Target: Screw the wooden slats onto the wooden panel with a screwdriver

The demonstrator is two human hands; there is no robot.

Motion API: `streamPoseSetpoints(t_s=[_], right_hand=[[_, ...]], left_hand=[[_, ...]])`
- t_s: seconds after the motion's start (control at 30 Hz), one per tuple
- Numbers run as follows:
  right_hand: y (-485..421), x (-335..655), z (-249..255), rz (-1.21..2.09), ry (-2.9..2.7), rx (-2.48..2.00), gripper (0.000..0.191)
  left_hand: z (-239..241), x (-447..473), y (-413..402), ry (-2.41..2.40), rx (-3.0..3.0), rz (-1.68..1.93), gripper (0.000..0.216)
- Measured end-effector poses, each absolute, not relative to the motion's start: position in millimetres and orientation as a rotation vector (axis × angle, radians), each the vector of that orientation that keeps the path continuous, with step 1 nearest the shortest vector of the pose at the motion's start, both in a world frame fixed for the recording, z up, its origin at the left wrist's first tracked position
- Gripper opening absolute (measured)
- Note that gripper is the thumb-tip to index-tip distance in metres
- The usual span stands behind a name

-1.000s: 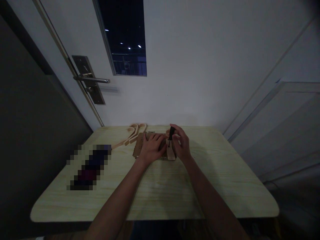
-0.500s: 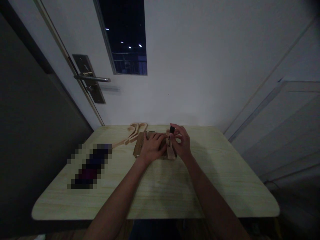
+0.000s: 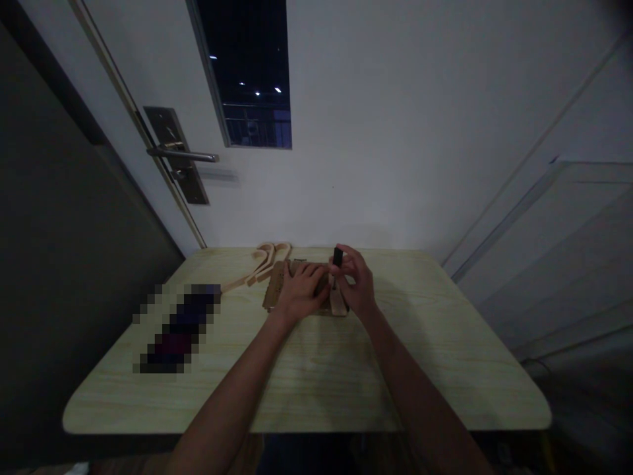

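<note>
Left hand: I see my left hand [image 3: 298, 295] lying palm down on the wooden panel [image 3: 275, 285]. Its grip is spread, fingers flat and apart, clamped on nothing.
Right hand: my right hand [image 3: 360, 288] sits just beside the left one. Its grip is pinched together on the dark tool [image 3: 337, 256], with the fingertips gathered around it below the black handle.
Dark tool: it stands nearly upright with the handle on top, and its lower end goes down towards the pale wooden piece [image 3: 338, 305]. The tip is too small and dim for me to make out.
Wooden panel: it lies flat on the counter [image 3: 346, 376] near the far edge. It is brown, with rows of small holes along its left side, and my left hand covers most of it.
Pale wooden piece: it lies at the panel's right end, between my two hands. I cannot tell whether it rests on the panel or only against it.
Curved wooden strips [image 3: 264, 257]: they lie on the counter behind and to the left of the panel, with one long end trailing leftwards.
Counter: pale wood grain with rounded corners, its far edge against a white wall.
Blurred patch [image 3: 175, 328]: a dark, pixelated shape on the left part of the counter, well apart from both hands. I cannot tell what it is.
Background: a metal door handle [image 3: 184, 157] on its plate at the left, and above it a dark window [image 3: 247, 72] with a few points of light.
</note>
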State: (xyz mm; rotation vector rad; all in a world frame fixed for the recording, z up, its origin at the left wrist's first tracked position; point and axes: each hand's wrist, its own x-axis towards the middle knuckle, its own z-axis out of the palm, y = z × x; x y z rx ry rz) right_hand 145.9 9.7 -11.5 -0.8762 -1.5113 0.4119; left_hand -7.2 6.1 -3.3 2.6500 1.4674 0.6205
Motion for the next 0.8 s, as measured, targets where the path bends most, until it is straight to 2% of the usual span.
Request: streamPoseSetpoints(t_s=[0.13,0.37,0.53,0.73,0.8], right_hand=[[13.4,145.8,-14.2,0.322,-1.482,-0.911,0.035],[5.3,147.6,-6.5,0.480,-1.482,-0.830,0.034],[4.4,146.9,-5.7,0.556,-1.544,-0.806,0.038],[11.4,145.0,-12.6,0.447,-1.498,-0.906,0.053],[13.4,144.9,-15.0,0.414,-1.521,-0.922,0.052]], left_hand=[[-2.0,-7.1,5.8,1.460,2.663,0.612,0.035],[-4.2,-6.9,6.3,1.447,2.669,0.654,0.034],[-2.8,-6.6,5.5,1.432,2.665,0.651,0.036],[-2.3,-7.3,5.8,1.445,2.657,0.619,0.034],[-2.9,-7.6,6.4,1.442,2.660,0.621,0.033]])
